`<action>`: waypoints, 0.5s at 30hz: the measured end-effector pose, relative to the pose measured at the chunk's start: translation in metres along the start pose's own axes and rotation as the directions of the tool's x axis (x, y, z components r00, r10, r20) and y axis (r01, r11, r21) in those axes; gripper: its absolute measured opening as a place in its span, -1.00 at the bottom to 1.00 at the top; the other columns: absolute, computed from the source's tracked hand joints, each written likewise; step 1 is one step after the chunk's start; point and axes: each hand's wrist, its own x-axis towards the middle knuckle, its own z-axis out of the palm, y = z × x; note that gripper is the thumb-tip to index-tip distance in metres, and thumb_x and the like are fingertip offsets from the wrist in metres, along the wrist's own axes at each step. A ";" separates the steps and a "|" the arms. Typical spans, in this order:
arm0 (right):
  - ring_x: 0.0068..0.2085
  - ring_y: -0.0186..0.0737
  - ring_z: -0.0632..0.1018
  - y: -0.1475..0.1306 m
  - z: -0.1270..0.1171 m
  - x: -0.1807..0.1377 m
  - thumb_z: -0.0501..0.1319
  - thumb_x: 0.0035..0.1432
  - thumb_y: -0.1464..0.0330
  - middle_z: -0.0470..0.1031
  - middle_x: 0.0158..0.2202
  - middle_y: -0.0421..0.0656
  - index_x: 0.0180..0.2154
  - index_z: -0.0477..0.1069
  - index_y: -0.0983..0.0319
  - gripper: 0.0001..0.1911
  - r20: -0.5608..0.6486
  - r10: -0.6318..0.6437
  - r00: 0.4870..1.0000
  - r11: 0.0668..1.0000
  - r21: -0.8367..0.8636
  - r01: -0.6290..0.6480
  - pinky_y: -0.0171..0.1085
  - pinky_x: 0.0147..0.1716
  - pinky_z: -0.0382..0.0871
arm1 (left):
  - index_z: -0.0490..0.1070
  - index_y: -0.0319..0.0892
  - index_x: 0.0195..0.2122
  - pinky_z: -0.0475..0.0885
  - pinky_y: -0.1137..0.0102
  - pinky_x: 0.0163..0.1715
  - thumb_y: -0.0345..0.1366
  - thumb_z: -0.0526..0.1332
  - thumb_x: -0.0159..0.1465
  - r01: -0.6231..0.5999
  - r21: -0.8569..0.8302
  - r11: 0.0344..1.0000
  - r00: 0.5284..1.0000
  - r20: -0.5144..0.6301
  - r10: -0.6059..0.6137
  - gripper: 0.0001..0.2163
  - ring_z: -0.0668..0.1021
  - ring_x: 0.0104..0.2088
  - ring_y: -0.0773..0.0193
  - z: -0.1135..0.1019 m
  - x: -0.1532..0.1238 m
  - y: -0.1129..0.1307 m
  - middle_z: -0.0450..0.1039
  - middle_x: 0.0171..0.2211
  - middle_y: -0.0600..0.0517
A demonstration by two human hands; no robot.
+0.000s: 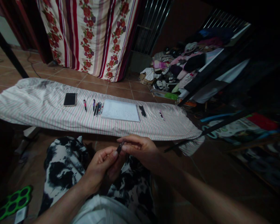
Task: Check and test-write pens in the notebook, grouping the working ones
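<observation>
Both of my hands meet over my lap and pinch a small dark pen (120, 147) between them. My left hand (102, 165) grips its lower end with curled fingers. My right hand (140, 148) closes on its upper end with thumb and fingertips. In front of me a striped cloth (37, 105) covers a long low board. On it lie a spiral notebook (120, 110), a dark phone (70, 99), a single pen (85, 105), a cluster of several pens (97, 108) left of the notebook and dark pens (142, 110) right of it.
A flowered striped mattress (93, 34) leans upright at the back. A heap of clothes (177, 68) fills the back right beside a dark rack. A green holed object (12, 202) lies on the tiled floor at lower left. My patterned trousers (65, 165) cover my knees.
</observation>
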 end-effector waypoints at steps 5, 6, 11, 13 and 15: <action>-0.32 -0.30 0.49 -0.001 -0.001 -0.002 0.27 -0.04 0.27 0.47 -0.34 -0.15 -0.28 0.49 0.27 -0.74 -0.033 -0.044 0.999 0.999 -0.027 0.043 -0.30 -0.29 0.36 | 0.31 -0.25 -0.47 0.07 0.53 -0.66 -0.09 0.12 0.20 -0.038 0.027 0.999 0.997 0.068 0.036 -0.70 0.20 -0.67 0.48 -0.002 0.002 -0.002 0.19 -0.69 0.14; -0.31 -0.29 0.49 0.000 -0.002 -0.002 0.27 -0.04 0.26 0.48 -0.34 -0.15 -0.29 0.49 0.28 -0.74 -0.048 -0.050 0.998 0.999 -0.012 0.050 -0.30 -0.29 0.35 | 0.33 -0.25 -0.46 0.12 0.52 -0.63 -0.09 0.10 0.22 -0.049 0.054 0.997 0.995 0.087 0.044 -0.70 0.25 -0.64 0.46 -0.003 0.003 -0.002 0.24 -0.66 0.11; -0.36 -0.29 0.49 0.002 -0.006 -0.001 0.28 -0.04 0.25 0.48 -0.42 -0.18 -0.29 0.48 0.27 -0.73 -0.135 -0.036 0.990 0.997 0.070 0.046 -0.30 -0.33 0.33 | 0.42 -0.26 -0.28 0.27 0.45 -0.37 -0.07 0.16 0.17 -0.084 0.225 0.971 0.990 0.131 0.056 -0.69 0.41 -0.40 0.32 -0.011 0.005 -0.002 0.39 -0.41 0.00; -0.37 -0.31 0.47 0.001 -0.008 0.000 0.29 -0.05 0.26 0.47 -0.43 -0.19 -0.28 0.49 0.26 -0.73 -0.184 -0.029 0.982 0.997 0.068 0.042 -0.32 -0.35 0.32 | 0.42 -0.26 -0.27 0.27 0.45 -0.39 -0.05 0.17 0.16 -0.076 0.262 0.962 0.990 0.136 0.041 -0.67 0.41 -0.41 0.31 -0.014 0.004 -0.003 0.40 -0.42 0.00; -0.38 -0.34 0.46 -0.002 -0.010 0.001 0.31 -0.07 0.26 0.47 -0.43 -0.20 -0.30 0.50 0.25 -0.74 -0.217 -0.032 0.976 0.997 0.061 0.047 -0.34 -0.36 0.30 | 0.41 -0.27 -0.24 0.21 0.47 -0.50 -0.03 0.15 0.17 -0.050 0.256 0.965 0.991 0.132 0.017 -0.64 0.37 -0.51 0.36 -0.016 0.003 -0.005 0.35 -0.50 0.04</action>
